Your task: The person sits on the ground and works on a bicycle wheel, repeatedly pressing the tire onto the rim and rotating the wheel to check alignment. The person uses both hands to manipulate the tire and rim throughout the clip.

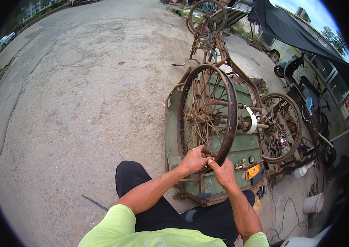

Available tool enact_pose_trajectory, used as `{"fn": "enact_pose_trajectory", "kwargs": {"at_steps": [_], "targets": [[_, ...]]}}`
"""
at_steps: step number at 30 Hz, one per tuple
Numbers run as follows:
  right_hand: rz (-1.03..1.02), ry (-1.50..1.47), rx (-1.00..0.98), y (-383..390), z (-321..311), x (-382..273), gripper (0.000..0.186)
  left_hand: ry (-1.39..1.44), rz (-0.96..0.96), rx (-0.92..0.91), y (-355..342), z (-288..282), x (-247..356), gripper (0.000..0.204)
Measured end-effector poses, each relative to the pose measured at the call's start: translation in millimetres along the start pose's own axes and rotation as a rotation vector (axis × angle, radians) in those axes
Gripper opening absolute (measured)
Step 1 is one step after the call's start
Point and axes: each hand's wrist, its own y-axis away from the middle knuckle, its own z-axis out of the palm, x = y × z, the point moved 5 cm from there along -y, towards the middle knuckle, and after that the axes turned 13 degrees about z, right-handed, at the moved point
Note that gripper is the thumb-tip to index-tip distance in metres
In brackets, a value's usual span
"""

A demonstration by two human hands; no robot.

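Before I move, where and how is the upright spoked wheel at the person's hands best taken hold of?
Likely by the wheel rim, on its right arc, coming from the right: the wheel stands upright and that band curves uncovered there. Spokes crowd the inside, while the left hand and right hand occupy the lower edge.

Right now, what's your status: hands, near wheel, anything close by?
Left hand and right hand together at bottom of near wheel. Wheel upright, spokes rusty-brown. Orange item on green panel, just right of right hand.
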Motion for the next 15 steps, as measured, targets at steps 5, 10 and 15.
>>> {"fn": "enact_pose_trajectory", "kwargs": {"at_steps": [5, 10, 15], "targets": [[0.016, -0.065, -0.037, 0.7, 0.5, -1.0, 0.048, -0.06, 0.096, 0.004, 2.2, 0.7, -9.2, 0.043], [0.034, -0.054, -0.046, -2.2, 1.1, 1.1, 0.048, -0.103, 0.079, -0.033, -4.2, -3.4, -8.2, 0.045], [0.036, 0.007, -0.014, -3.2, -1.2, 4.2, 0.047, -0.201, 0.157, 0.056, -9.4, -23.8, -1.3, 0.044]]}}
